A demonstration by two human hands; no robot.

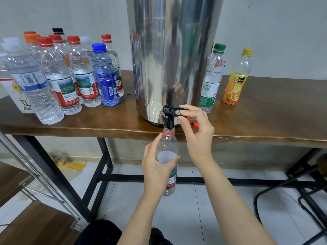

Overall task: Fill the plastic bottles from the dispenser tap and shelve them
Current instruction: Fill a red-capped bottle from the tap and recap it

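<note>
Left hand (pixel 154 169) wraps an uncapped bottle (pixel 168 144) beneath the tap (pixel 167 119).
Right hand (pixel 196 131) pinches the black lever (pixel 174 110); the bottle's mouth meets the spout at the table (pixel 265 124) edge.

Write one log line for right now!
left hand: holds clear plastic bottle under black tap | right hand: pinches black tap lever | bottle: partly filled

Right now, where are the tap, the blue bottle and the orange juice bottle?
dispenser tap (pixel 167 119), head view, on its black spout.
blue bottle (pixel 105 82), head view, on its blue middle.
orange juice bottle (pixel 234 87), head view, on its orange label.
</note>
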